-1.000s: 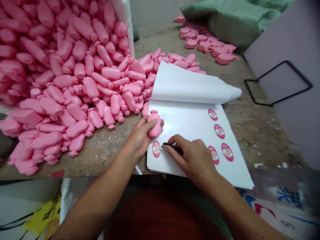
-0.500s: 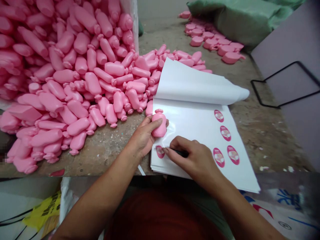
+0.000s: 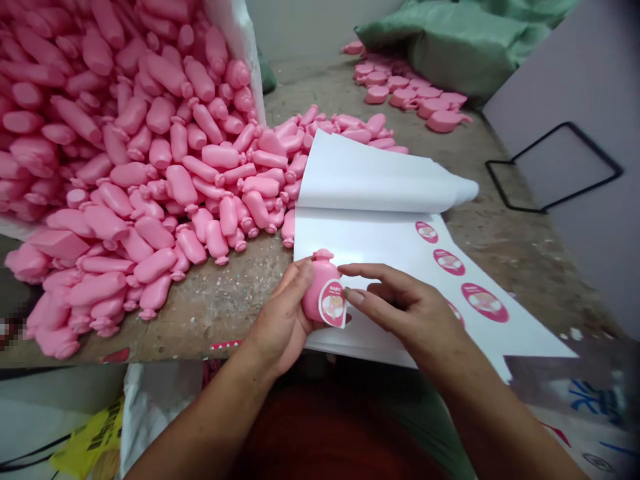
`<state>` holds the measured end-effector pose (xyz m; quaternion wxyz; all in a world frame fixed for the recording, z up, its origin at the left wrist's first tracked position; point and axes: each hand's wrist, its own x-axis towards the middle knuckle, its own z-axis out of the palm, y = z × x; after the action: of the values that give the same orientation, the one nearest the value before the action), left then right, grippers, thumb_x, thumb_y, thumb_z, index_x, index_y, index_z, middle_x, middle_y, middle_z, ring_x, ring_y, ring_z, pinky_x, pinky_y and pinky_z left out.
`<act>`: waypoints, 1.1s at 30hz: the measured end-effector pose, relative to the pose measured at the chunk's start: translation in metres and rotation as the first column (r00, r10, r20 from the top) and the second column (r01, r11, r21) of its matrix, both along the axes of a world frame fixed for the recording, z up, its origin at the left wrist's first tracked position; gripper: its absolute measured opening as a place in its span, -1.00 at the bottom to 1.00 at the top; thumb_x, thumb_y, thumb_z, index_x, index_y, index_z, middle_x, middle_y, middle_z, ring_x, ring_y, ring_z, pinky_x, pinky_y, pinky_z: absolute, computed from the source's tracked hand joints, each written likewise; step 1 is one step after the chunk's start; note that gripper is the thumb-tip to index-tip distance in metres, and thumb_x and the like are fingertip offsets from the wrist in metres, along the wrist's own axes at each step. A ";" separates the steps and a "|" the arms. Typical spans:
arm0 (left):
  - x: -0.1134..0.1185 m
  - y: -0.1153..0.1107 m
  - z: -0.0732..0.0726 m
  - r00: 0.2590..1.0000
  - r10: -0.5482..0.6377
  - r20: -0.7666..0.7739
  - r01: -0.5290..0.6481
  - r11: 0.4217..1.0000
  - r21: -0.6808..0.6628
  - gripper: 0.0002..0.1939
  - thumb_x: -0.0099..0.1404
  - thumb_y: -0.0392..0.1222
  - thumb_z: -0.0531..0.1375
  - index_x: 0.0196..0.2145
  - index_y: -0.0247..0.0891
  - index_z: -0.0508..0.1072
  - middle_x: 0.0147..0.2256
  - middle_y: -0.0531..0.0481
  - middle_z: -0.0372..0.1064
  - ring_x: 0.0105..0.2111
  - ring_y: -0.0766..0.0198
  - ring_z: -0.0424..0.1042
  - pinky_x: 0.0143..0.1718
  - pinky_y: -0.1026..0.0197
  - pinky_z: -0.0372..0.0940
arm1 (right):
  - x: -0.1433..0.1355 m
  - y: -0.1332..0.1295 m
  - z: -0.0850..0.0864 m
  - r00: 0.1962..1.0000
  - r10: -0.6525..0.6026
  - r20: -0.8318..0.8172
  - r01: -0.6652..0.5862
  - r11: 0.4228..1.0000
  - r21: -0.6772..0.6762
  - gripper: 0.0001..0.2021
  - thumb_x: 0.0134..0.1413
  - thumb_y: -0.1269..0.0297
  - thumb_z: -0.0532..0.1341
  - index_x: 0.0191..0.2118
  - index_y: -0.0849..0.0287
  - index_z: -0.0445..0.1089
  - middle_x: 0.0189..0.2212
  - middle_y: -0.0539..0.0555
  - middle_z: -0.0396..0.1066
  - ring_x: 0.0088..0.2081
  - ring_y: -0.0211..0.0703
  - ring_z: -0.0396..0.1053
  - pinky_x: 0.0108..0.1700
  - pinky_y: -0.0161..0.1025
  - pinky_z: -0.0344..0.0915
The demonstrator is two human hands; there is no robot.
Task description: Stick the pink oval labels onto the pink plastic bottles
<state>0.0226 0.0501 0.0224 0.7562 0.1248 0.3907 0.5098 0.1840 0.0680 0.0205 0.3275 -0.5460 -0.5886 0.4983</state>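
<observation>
In my left hand (image 3: 283,313) is a small pink plastic bottle (image 3: 316,283), gripped upright with its cap at the top. An oval pink-and-white sticker (image 3: 333,303) with "BABY" printed on it lies against the bottle's front; its right edge stands a little off. My right hand (image 3: 395,293) is at that edge, thumb tip on the sticker, index finger stretched toward the bottle's neck. The other right fingers are curled, and what they may hold is hidden. Beneath both hands lies a white sticker sheet (image 3: 370,233) with several oval stickers on its right side.
A large heap of pink bottles (image 3: 165,193) spills from a white-edged container (image 3: 253,67) on the left. Flat pink pieces (image 3: 405,93) lie at the back by a green sack (image 3: 445,50). On the right, a black wire frame (image 3: 555,167) stands against a pale panel (image 3: 590,87).
The oval sticker at the sheet's lower left has come off and is now on the bottle. My left hand has brought the bottle lower and nearer. The black tool in my right hand no longer shows.
</observation>
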 end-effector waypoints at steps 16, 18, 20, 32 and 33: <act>0.009 -0.013 -0.003 0.999 0.031 -0.038 -0.029 0.999 0.037 -0.54 0.27 0.20 0.24 -0.04 -0.17 0.51 -0.07 -0.08 0.39 -0.22 0.26 0.39 -0.29 0.24 0.38 | 0.001 0.000 0.000 0.999 -0.005 -0.034 0.003 0.999 -0.038 -0.68 -0.01 0.06 0.30 -0.18 0.13 0.55 -0.68 -0.16 0.04 -0.58 -0.29 0.00 -0.53 -0.28 -0.07; 0.009 -0.014 -0.003 0.999 0.027 -0.043 -0.025 0.999 0.043 -0.53 0.26 0.20 0.25 -0.03 -0.17 0.51 -0.06 -0.09 0.38 -0.21 0.25 0.38 -0.29 0.24 0.39 | 0.002 0.000 0.000 1.000 -0.003 -0.031 0.001 0.999 -0.035 -0.68 -0.01 0.06 0.30 -0.18 0.13 0.55 -0.68 -0.16 0.02 -0.58 -0.29 0.00 -0.53 -0.29 -0.07; 0.010 -0.014 -0.003 0.999 0.023 -0.045 -0.020 0.999 0.049 -0.53 0.26 0.20 0.25 -0.03 -0.17 0.51 -0.06 -0.09 0.38 -0.19 0.25 0.38 -0.28 0.24 0.40 | 0.002 0.000 0.000 1.000 0.000 -0.027 0.000 1.000 -0.027 -0.69 0.00 0.06 0.29 -0.18 0.13 0.55 -0.68 -0.17 0.01 -0.59 -0.29 -0.01 -0.53 -0.29 -0.07; 0.009 -0.016 0.001 0.995 -0.019 -0.097 0.024 0.998 0.057 -0.60 0.30 0.12 0.25 -0.01 -0.14 0.48 0.01 -0.08 0.38 -0.13 0.22 0.39 -0.23 0.21 0.37 | 0.002 0.001 -0.001 1.000 -0.001 -0.029 0.001 1.000 0.016 -0.72 0.01 0.07 0.29 -0.22 0.12 0.56 -0.68 -0.16 0.00 -0.60 -0.31 -0.02 -0.55 -0.30 -0.07; 0.009 -0.016 0.001 0.994 -0.020 -0.108 0.026 0.998 0.055 -0.62 0.29 0.08 0.27 -0.01 -0.13 0.48 0.00 -0.07 0.38 -0.13 0.22 0.39 -0.22 0.21 0.36 | 0.002 0.001 -0.001 1.000 -0.004 -0.028 0.004 1.000 0.018 -0.72 0.01 0.07 0.29 -0.22 0.12 0.56 -0.68 -0.16 0.00 -0.60 -0.31 -0.02 -0.55 -0.30 -0.06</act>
<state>0.0316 0.0336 0.0238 0.7362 0.1780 0.4148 0.5043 0.1861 0.0693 0.0199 0.3416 -0.5372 -0.5874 0.4997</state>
